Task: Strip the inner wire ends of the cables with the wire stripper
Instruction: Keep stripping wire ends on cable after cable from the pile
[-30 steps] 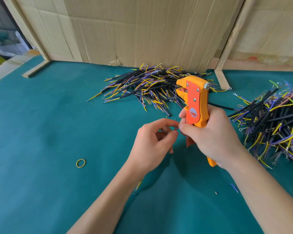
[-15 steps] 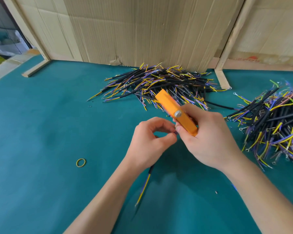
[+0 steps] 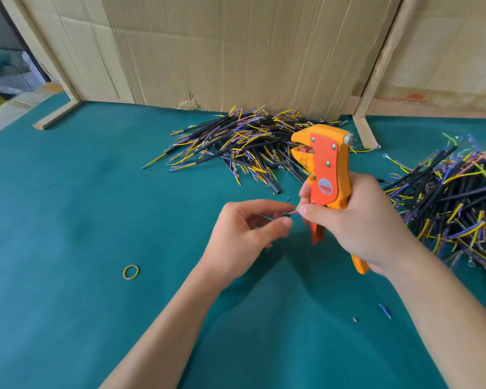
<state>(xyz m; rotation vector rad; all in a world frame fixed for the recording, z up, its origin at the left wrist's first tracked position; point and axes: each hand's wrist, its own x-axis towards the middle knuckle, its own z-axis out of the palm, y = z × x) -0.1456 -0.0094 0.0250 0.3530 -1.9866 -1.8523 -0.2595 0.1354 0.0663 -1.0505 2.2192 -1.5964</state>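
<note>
A green bench runs back to a cardboard wall along its far edge. One pile of cables, black with yellow and purple inner wires, lies at the middle of the far edge against the cardboard. A second pile sits at the right edge. Both forearms reach in from the near edge. The right hand is wrapped round the handles of the orange stripper, held upright above the bench centre with its mouth turned left and parted. The left hand, just beside it, pinches the thin wire ends of a cable between thumb and forefinger; the right thumb and forefinger touch those same ends. The cable's body is hidden by the left hand. A yellow rubber band lies on the bench toward the near left. Small offcuts lie near the right forearm.
</note>
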